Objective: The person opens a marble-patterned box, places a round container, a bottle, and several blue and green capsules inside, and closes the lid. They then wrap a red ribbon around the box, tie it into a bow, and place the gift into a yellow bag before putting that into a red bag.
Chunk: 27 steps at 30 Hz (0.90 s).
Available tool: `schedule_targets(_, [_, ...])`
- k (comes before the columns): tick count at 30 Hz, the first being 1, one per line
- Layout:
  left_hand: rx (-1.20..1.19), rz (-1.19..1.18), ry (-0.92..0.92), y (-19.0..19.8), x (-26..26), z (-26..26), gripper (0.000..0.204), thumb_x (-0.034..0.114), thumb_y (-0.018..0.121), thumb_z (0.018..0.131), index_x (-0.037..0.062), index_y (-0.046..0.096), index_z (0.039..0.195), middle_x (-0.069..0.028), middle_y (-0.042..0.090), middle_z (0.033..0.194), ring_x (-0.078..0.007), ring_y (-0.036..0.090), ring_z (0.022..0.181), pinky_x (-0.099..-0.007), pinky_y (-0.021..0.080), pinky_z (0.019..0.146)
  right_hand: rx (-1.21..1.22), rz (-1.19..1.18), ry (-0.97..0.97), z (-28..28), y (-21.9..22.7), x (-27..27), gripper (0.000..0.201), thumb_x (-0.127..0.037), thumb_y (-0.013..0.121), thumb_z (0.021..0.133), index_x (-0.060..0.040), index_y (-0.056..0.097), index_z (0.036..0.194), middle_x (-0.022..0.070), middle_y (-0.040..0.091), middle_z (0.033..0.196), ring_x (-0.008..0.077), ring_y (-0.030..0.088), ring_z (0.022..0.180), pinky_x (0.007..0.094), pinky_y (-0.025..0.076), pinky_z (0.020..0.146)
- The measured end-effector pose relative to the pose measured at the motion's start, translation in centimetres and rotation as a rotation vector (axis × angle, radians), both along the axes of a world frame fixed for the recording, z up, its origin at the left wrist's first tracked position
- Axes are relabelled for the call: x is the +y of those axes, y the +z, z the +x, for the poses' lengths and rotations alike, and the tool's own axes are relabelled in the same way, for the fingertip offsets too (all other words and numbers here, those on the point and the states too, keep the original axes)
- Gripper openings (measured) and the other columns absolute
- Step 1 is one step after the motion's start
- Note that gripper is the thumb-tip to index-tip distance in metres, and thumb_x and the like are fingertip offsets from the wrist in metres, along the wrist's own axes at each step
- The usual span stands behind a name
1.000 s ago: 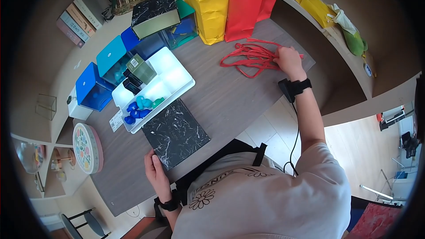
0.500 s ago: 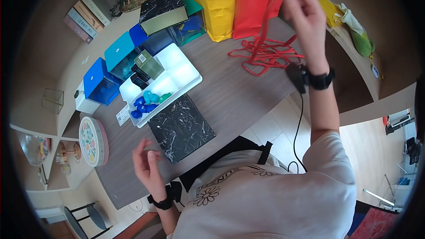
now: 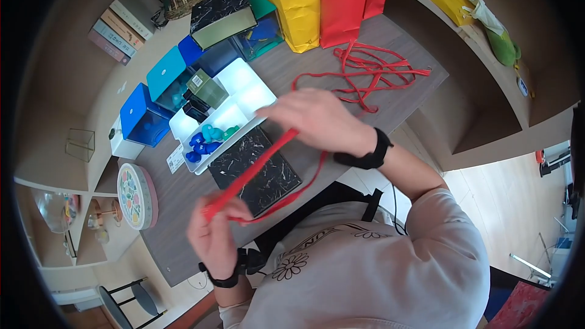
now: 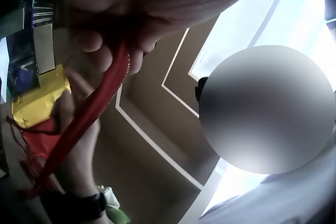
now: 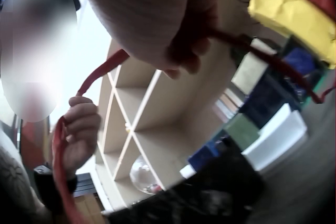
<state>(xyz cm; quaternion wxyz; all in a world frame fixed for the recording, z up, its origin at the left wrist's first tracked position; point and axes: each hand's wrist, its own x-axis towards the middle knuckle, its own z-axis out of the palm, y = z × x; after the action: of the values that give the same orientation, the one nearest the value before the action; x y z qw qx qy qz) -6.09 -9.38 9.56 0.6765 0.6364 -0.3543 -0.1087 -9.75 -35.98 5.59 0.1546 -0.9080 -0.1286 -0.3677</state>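
Observation:
Both hands hold a flat red ribbon (image 3: 261, 162) above the table's front edge. My left hand (image 3: 212, 230) pinches it between thumb and fingers, and a loop hangs below towards the right. Further up the ribbon, my right hand (image 3: 322, 123) is blurred; in the right wrist view the ribbon (image 5: 104, 71) runs through its curled fingers. The rest of the ribbon lies in a loose tangle (image 3: 378, 76) at the table's right, joined by a trailing strand. Below the stretched piece lies a flat black marbled panel (image 3: 277, 178), partly covered by the ribbon.
Behind the panel, a white divided tray (image 3: 261, 94) holds small blue and green figures (image 3: 210, 134) and a green box (image 3: 207, 88). Blue and teal boxes (image 3: 167, 76) line the back. A yellow bag (image 3: 292, 9) and red bag (image 3: 341, 9) stand behind. A round tin (image 3: 135, 196) sits left.
The right hand lifted the ribbon from the tangle and brought it left and towards the body. The left hand left the black panel and took hold of the ribbon.

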Motion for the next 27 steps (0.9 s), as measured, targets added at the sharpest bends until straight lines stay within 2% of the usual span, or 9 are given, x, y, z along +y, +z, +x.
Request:
schedule_targets(3, [0.027,-0.226,0.084,0.6,1.3,1.2,0.031,0.026,0.044,0.108,0.0036,0.053,0.090,-0.0086,0.054,0.076,-0.0156,0.048,0.061,-0.0289,0.039,0.057,0.255,0.050,-0.100,-0.5,-3.2,-4.1,0.033,-0.005,0.065,0.082,-0.0094,0.065,0.115,0.0086,0.062,0.099,0.0288,0.061,0.101,0.0404,0.050,0.087])
schedule_targets(6, [0.047,-0.322,0.064,1.8,2.3,2.5,0.028,0.028,0.041,0.109,0.0049,0.051,0.096,-0.0067,0.051,0.077,-0.0149,0.044,0.063,-0.0272,0.037,0.059,0.318,0.188,-0.024,-1.2,-5.7,-7.6,0.027,-0.002,0.064,0.084,-0.0074,0.066,0.111,0.0098,0.061,0.104,0.0289,0.058,0.105,0.0393,0.049,0.091])
schedule_targets(11, [0.247,-0.575,-0.062,3.7,7.5,4.2,0.019,0.023,0.043,0.109,0.0069,0.050,0.101,-0.0017,0.046,0.082,-0.0130,0.043,0.073,-0.0289,0.041,0.068,0.468,0.441,0.004,-2.0,-6.2,-10.2,0.021,-0.001,0.065,0.088,-0.0060,0.068,0.108,0.0082,0.061,0.102,0.0257,0.058,0.103,0.0354,0.050,0.090])
schedule_targets(13, [0.231,-0.699,-0.066,4.8,11.6,4.7,0.015,0.017,0.044,0.108,0.0061,0.051,0.101,-0.0009,0.045,0.082,-0.0139,0.042,0.073,-0.0308,0.043,0.074,0.531,0.524,-0.010,-2.1,-6.5,-10.8,0.023,0.000,0.066,0.088,-0.0061,0.069,0.109,0.0074,0.061,0.103,0.0230,0.059,0.102,0.0341,0.050,0.089])
schedule_targets(15, [-0.024,-0.847,0.029,6.6,13.2,3.9,0.014,0.014,0.045,0.106,0.0048,0.052,0.097,-0.0026,0.044,0.079,-0.0155,0.043,0.072,-0.0302,0.042,0.078,0.550,0.610,-0.005,-2.2,-6.5,-11.0,0.024,0.001,0.068,0.087,-0.0060,0.069,0.110,0.0069,0.060,0.102,0.0194,0.061,0.097,0.0316,0.052,0.085])
schedule_targets(18, [0.014,-1.023,-0.124,9.8,17.7,3.0,0.017,0.010,0.045,0.104,0.0049,0.050,0.089,-0.0058,0.041,0.074,-0.0168,0.042,0.072,-0.0346,0.035,0.074,0.538,0.690,0.030,-2.0,-7.3,-11.3,0.021,0.000,0.069,0.086,-0.0045,0.069,0.106,0.0075,0.060,0.101,0.0190,0.062,0.093,0.0304,0.052,0.083])
schedule_targets(19, [-0.119,-1.015,0.003,10.4,19.7,2.8,0.018,0.011,0.044,0.104,0.0050,0.049,0.088,-0.0054,0.042,0.075,-0.0169,0.041,0.071,-0.0356,0.033,0.072,0.535,0.654,0.030,-1.9,-7.5,-11.5,0.019,0.000,0.069,0.086,-0.0043,0.068,0.105,0.0077,0.060,0.101,0.0192,0.062,0.093,0.0303,0.052,0.083])
schedule_targets(24, [-0.254,-0.985,0.160,12.9,26.5,1.1,0.017,0.014,0.045,0.104,0.0075,0.048,0.088,-0.0050,0.044,0.079,-0.0183,0.042,0.073,-0.0358,0.036,0.078,0.525,0.544,-0.001,-1.8,-7.2,-11.6,0.015,0.001,0.069,0.085,-0.0037,0.068,0.099,0.0077,0.061,0.097,0.0208,0.062,0.094,0.0310,0.051,0.081])
schedule_targets(27, [-0.180,-0.889,0.165,14.5,33.8,0.1,0.015,0.015,0.044,0.104,0.0082,0.047,0.092,-0.0043,0.044,0.080,-0.0184,0.044,0.076,-0.0370,0.039,0.085,0.442,0.416,-0.036,-1.8,-6.0,-11.1,0.013,0.003,0.067,0.085,-0.0032,0.069,0.096,0.0071,0.063,0.095,0.0208,0.063,0.093,0.0304,0.051,0.081])
